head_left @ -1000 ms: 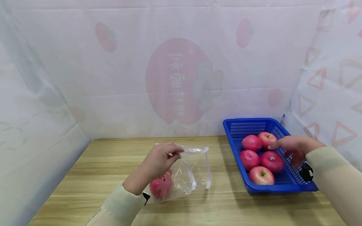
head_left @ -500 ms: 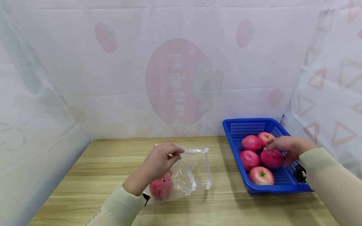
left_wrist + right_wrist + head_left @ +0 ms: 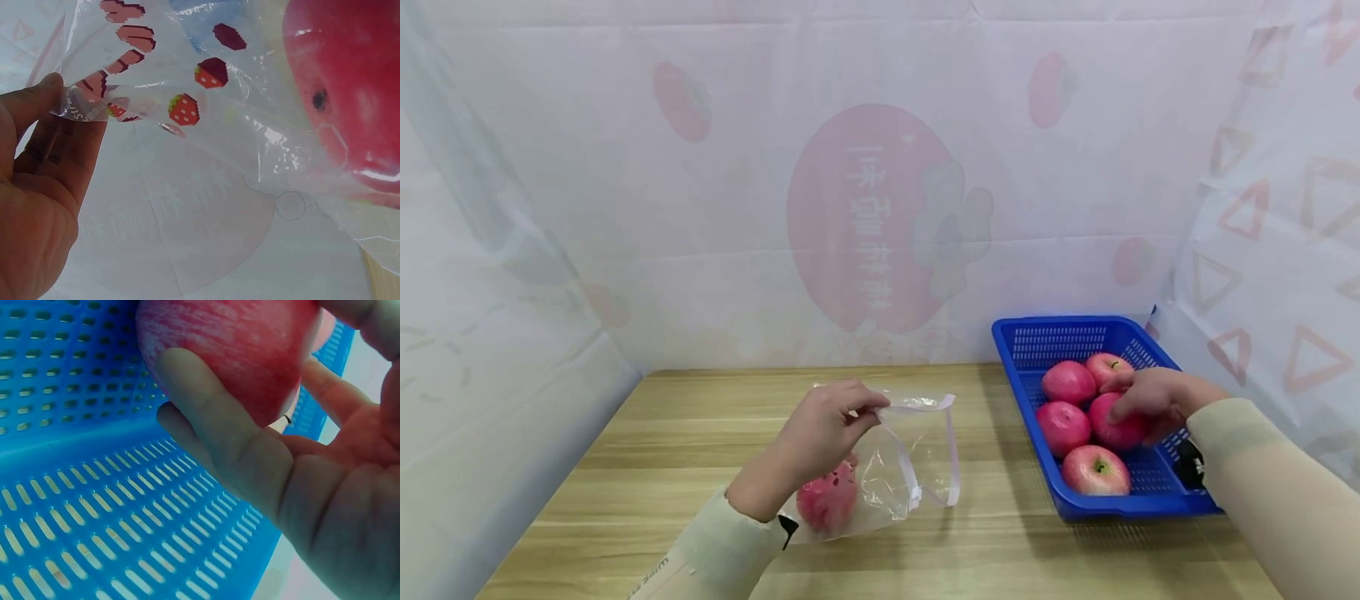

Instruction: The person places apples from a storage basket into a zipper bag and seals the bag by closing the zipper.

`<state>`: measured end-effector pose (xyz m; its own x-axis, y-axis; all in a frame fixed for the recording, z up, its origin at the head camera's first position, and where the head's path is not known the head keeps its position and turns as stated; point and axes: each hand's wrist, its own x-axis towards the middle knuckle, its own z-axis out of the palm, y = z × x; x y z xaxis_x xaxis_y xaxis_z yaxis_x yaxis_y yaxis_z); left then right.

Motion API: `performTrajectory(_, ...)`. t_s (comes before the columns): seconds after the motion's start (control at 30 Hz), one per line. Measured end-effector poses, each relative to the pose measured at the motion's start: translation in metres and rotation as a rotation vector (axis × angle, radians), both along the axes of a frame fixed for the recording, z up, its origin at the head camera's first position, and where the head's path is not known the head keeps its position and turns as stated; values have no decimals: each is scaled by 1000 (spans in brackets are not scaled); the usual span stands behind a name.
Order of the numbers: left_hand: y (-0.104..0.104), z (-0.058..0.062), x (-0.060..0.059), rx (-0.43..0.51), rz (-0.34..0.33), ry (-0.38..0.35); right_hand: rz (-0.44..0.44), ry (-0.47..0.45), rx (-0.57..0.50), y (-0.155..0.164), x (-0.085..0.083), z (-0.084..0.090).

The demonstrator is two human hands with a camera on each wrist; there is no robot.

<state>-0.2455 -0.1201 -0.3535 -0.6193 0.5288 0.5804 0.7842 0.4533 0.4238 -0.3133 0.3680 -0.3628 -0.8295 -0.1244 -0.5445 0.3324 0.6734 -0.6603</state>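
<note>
Curling round a red apple (image 3: 1118,422) in the blue basket (image 3: 1075,334), my right hand (image 3: 1150,398) has its fingers (image 3: 206,419) and thumb wrapped about the fruit. Three more apples lie beside it in the basket. My left hand (image 3: 822,429) pinches the rim of a clear plastic bag (image 3: 910,462) on the wooden table (image 3: 685,433), one apple (image 3: 827,498) already inside.

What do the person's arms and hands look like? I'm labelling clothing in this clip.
Both hands are bare. The left sleeve is pale cream with small dark lettering near the cuff and a black wrist device. The right sleeve matches, with a black device at its wrist.
</note>
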Motion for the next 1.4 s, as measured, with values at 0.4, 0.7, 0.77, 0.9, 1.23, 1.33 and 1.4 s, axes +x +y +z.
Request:
performTrajectory(0.4, -2, 0, 2, 14, -4, 31, -341, 182, -778, -9, 7, 21)
performTrajectory(0.7, -1, 0, 1, 11, -13, 39, -288, 173, -1018, -59, 28, 40)
performTrajectory(0.77, 0, 1, 1, 9, -10, 32, -234, 169, -1000, -78, 38, 40)
performTrajectory(0.9, 1, 2, 0, -1, 0, 20, -102, 131, -968, -116, 59, 38)
performTrajectory(1.23, 3, 5, 1, -2, 4, 17, -52, 12, -935, -182, 90, 12)
performTrajectory(1.33, 4, 5, 1, 0, 10, 17, -76, -9, -919, -196, 92, 3)
performTrajectory(1.4, 4, 5, 2, 1, 12, 14, -99, -20, -917, -205, 92, -2)
